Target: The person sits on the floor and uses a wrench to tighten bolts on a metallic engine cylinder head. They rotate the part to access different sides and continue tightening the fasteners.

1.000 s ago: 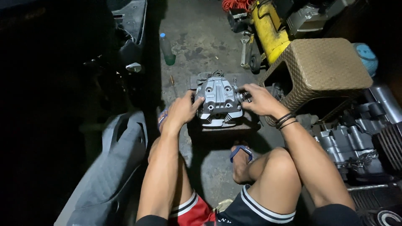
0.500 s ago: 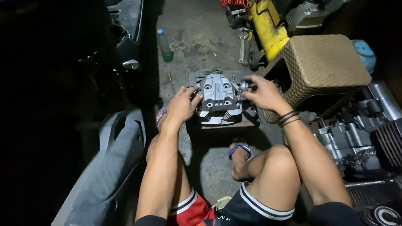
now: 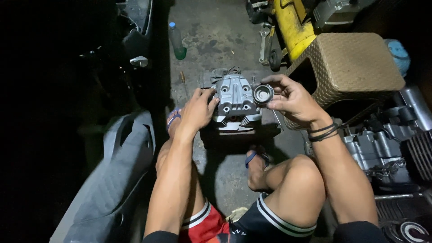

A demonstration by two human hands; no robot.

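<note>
The left hand (image 3: 196, 110) pressed the side of the gray engine part (image 3: 236, 96) — hard, likely heavy — while the right hand (image 3: 292, 100) pinched a small round cap (image 3: 263, 94) by its rim.

Dim scene lit from above and in front — a narrow pool of light falls on the floor (image 3: 211, 36), the engine part (image 3: 236, 101) and the forearms. The left third is nearly black; the legs cast soft shadows. Focus is sharp at centre — edges slightly stretched.
</note>
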